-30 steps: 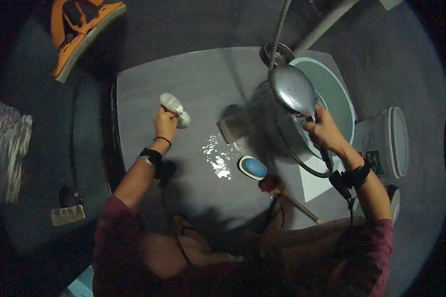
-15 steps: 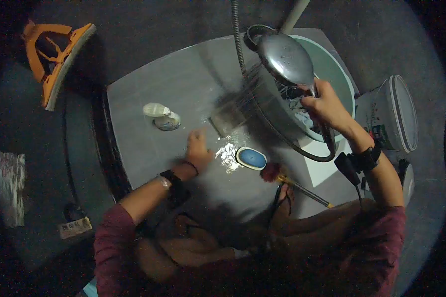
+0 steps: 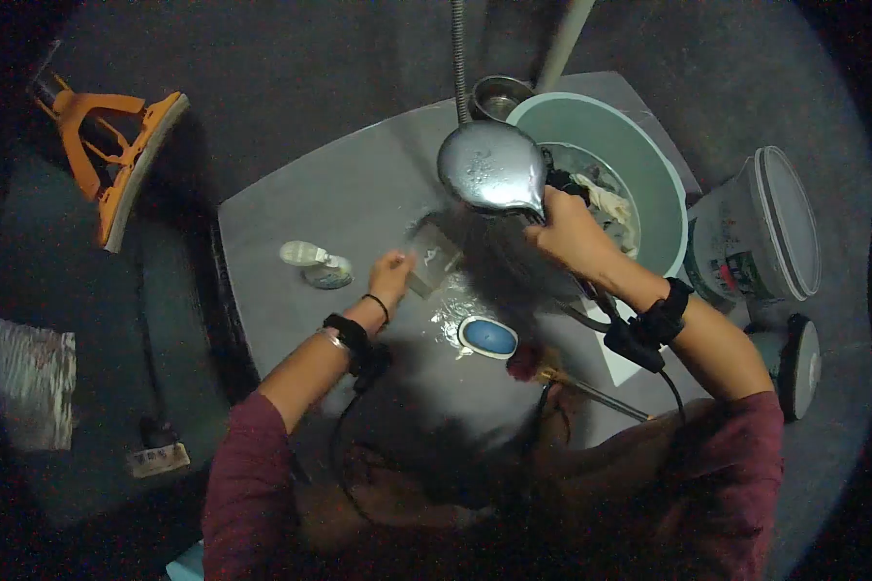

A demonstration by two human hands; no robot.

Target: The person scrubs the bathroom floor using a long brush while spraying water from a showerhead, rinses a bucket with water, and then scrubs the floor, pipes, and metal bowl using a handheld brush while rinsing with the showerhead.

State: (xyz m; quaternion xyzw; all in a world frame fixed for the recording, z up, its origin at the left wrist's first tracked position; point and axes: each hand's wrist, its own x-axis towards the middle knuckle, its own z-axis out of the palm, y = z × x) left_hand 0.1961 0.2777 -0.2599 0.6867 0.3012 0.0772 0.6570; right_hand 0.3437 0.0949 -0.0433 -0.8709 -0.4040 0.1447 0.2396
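Observation:
My right hand (image 3: 583, 237) is wrapped round the handle of a shiny chrome shower head (image 3: 494, 167), held face down beside a pale green basin (image 3: 670, 165). Wet cloths (image 3: 606, 198) lie inside the basin. My left hand (image 3: 391, 279) has its fingers curled in at the left edge of a square plate (image 3: 428, 266) on the wet floor; anything between those fingers is hidden. Near it lies a blue oval thing with a white rim (image 3: 489, 338). Left of the hand is a small white object with a rounded top (image 3: 305, 255).
A lidded white bucket (image 3: 736, 228) stands right of the basin, with a metal pot (image 3: 501, 97) behind. A brush with a dark red head (image 3: 525, 365) lies near my feet. An orange-framed scrubbing tool (image 3: 116, 145) is at upper left. The shower hose (image 3: 458, 58) hangs at the back.
The shower head has moved left and down, away from over the basin, uncovering the cloths. My left hand has shifted slightly right to the square plate, and its fingers have curled in.

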